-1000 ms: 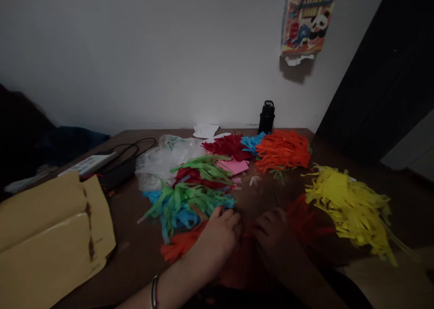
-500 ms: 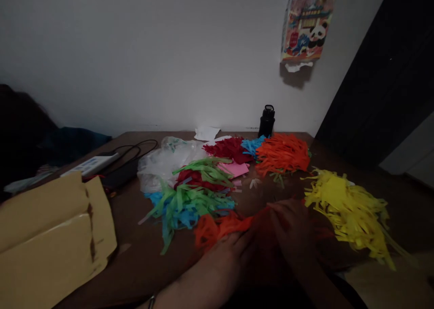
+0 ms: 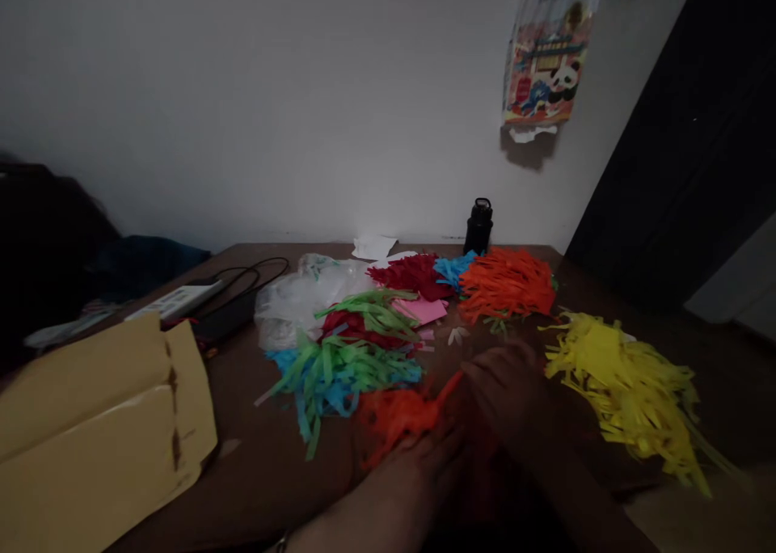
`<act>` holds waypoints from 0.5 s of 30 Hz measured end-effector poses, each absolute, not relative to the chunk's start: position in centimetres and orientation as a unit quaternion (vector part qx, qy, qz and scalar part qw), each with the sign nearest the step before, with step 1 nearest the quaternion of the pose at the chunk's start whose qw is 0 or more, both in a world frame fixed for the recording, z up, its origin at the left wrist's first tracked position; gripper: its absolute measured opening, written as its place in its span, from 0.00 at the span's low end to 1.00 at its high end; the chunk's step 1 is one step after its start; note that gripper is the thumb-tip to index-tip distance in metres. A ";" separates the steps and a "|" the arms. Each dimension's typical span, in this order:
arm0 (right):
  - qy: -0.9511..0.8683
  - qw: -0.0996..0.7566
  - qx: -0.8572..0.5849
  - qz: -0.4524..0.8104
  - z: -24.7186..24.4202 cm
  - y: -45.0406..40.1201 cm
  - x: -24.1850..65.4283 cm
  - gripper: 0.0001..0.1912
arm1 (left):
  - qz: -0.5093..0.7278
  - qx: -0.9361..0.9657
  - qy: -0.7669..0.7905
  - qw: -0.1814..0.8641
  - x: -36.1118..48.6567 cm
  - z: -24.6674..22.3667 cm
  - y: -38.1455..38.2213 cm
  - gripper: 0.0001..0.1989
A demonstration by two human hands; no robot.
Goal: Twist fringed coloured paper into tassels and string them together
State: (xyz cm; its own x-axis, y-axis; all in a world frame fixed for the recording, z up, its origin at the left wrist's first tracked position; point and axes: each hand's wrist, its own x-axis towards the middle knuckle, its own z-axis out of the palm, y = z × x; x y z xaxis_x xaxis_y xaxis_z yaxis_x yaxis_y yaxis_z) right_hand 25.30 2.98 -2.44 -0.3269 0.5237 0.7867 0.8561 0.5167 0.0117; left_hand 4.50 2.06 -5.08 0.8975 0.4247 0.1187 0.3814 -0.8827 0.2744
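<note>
Orange fringed paper point(image 3: 397, 420) lies at the near middle of the table, its cut strips fanning out to the left. My left hand point(image 3: 418, 460) is closed over its near side, the fingertips dim and partly smeared. To the right, my right hand point(image 3: 503, 379) pinches a raised orange strip that slants up from the bunch. Shadow hides the paper between and below my hands. Just beyond my left hand is a pile of green fringe point(image 3: 345, 363), with blue fringe point(image 3: 336, 399) under it. A yellow fringe bunch point(image 3: 618, 383) spreads right of my right hand.
Farther back are dark red fringe point(image 3: 412, 274), another orange bunch point(image 3: 506, 282), pink paper point(image 3: 428, 309) and a clear plastic bag point(image 3: 284, 298). A black bottle point(image 3: 478, 228) stands near the wall. At left are a yellow envelope point(image 3: 78, 424) and a power strip point(image 3: 175, 298).
My right hand has shifted slightly left and up with the orange strip, which now slants upward. The orange fringe by my left hand is bunched differently. The view has tilted up a little.
</note>
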 end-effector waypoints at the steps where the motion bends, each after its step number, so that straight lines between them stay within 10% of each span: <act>1: -0.781 0.380 -0.443 -0.223 -1.7 3.4 25.3 0.11 | 0.075 0.969 0.202 0.119 4.4 -5.2 2.1 0.30; 15: -0.682 0.461 -0.535 -0.190 8.0 10.6 26.6 0.10 | 0.066 0.963 0.221 0.138 4.9 -8.7 2.6 0.21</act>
State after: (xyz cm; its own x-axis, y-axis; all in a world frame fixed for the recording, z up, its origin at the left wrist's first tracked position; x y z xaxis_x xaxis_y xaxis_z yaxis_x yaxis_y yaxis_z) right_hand 26.63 10.62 8.04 -0.0032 0.5550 0.8318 0.9048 0.3559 -0.2339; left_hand 4.87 2.55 -8.67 0.8933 0.4447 0.0655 0.4084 -0.8639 0.2949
